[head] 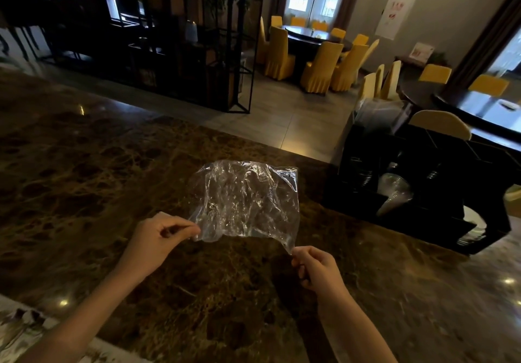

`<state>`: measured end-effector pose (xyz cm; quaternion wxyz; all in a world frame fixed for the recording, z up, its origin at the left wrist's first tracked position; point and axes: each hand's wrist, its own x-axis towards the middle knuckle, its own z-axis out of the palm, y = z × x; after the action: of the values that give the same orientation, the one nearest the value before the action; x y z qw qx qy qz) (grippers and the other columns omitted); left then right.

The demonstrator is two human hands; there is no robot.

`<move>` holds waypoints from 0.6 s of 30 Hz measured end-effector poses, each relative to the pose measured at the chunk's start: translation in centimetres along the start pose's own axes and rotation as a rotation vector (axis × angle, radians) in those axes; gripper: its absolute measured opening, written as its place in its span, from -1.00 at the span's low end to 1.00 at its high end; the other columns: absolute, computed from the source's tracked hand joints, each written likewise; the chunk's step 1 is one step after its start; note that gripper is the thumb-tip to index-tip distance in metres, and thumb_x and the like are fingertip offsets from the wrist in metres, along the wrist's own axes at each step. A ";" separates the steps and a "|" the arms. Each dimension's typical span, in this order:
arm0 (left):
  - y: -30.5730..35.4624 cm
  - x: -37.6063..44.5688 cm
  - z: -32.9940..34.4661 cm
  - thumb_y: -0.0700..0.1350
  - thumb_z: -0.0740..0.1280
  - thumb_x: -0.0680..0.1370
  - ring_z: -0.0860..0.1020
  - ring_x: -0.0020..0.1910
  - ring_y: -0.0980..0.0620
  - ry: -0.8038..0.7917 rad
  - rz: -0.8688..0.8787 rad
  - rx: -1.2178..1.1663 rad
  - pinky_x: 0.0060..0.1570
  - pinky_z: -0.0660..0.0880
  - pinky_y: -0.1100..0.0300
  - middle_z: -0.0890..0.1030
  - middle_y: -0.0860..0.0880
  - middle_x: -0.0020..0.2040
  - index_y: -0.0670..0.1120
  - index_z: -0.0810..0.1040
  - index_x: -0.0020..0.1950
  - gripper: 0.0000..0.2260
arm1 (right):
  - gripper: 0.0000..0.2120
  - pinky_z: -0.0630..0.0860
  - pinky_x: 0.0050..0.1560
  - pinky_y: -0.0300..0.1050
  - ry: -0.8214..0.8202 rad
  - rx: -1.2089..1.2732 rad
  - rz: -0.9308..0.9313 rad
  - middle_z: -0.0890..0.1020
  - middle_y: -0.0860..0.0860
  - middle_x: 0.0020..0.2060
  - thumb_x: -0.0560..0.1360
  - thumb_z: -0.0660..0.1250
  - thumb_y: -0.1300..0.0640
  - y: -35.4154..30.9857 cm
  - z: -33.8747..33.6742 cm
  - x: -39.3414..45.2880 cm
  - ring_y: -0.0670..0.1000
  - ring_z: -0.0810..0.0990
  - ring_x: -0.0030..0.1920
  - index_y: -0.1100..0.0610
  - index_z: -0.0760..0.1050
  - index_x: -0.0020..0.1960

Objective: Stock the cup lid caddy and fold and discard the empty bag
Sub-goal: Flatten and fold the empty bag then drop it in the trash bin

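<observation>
Over the marbled tabletop (112,165), left of the black lid caddy (423,193), the crinkled clear bag (248,199) could slip or fold crookedly, being slick and held only at its 2 near corners, pinched by the left hand (160,238) and right hand (315,266).

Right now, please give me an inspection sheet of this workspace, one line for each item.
Surface: dark brown marble counter, glossy, with light reflections.
Job's things: crumpled clear plastic bag, empty, spread above the counter; black compartmented lid caddy at right, holding clear plastic lids.
Clutter: pale object at the right edge, too cut off to identify.
Grippers: left hand pinches the bag's near left corner; right hand pinches its near right corner.
Cables: nothing seen.
Surroundings: black metal shelving; round dining table with yellow-covered chairs; bright window behind.
</observation>
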<state>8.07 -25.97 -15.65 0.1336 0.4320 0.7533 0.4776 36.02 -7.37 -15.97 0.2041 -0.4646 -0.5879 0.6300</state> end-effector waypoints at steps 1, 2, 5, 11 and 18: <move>-0.2 0.2 -0.4 0.14 0.46 0.36 0.60 -0.13 0.17 -0.020 -0.001 0.018 -0.19 0.53 0.29 0.68 0.09 -0.12 0.33 0.70 -0.12 -0.87 | -0.81 0.40 -0.38 -0.27 0.003 -0.007 -0.008 0.60 -0.11 -0.39 0.64 0.34 0.13 -0.1 -0.4 0.2 -0.17 0.48 -0.42 0.20 0.68 -0.04; -0.3 0.3 -0.7 0.15 0.47 0.35 0.60 -0.15 0.16 -0.051 -0.004 0.034 -0.21 0.53 0.30 0.67 0.10 -0.11 0.33 0.70 -0.11 -0.86 | -0.80 0.39 -0.39 -0.28 0.006 -0.012 -0.013 0.60 -0.12 -0.39 0.64 0.34 0.13 -0.2 -0.7 0.3 -0.17 0.48 -0.43 0.20 0.68 -0.04; -0.3 0.4 -1.2 0.10 0.51 0.37 0.63 -0.07 0.20 -0.195 -0.011 0.054 -0.03 0.57 0.20 0.68 0.21 -0.03 0.27 0.70 0.05 -0.74 | -0.80 0.39 -0.39 -0.28 0.014 -0.006 -0.027 0.60 -0.11 -0.37 0.64 0.34 0.11 -0.1 -1.5 0.6 -0.17 0.48 -0.41 0.16 0.69 -0.04; -0.3 0.3 -0.5 -0.06 0.55 0.43 0.60 0.04 0.26 -0.193 0.030 0.138 0.09 0.56 0.16 0.66 0.33 0.00 0.20 0.68 0.12 -0.70 | -0.76 0.41 -0.35 -0.26 0.025 -0.009 -0.052 0.61 -0.12 -0.35 0.63 0.34 0.05 0.2 -1.8 0.9 -0.15 0.50 -0.36 -0.03 0.71 -0.15; -1.1 0.4 -2.4 -0.12 0.56 0.44 0.60 -0.02 0.30 -0.094 0.020 0.200 -0.08 0.46 0.51 0.67 0.14 -0.04 0.23 0.69 0.04 -0.72 | -0.76 0.36 -0.37 -0.23 0.036 -0.047 -0.044 0.53 -0.08 -0.41 0.64 0.33 0.11 -0.1 -3.4 1.7 -0.10 0.45 -0.38 0.10 0.68 -0.15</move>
<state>5.76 -27.28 -15.29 0.1204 0.4725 0.7857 0.3807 37.96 -4.13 -16.03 0.2176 -0.4678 -0.6086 0.6029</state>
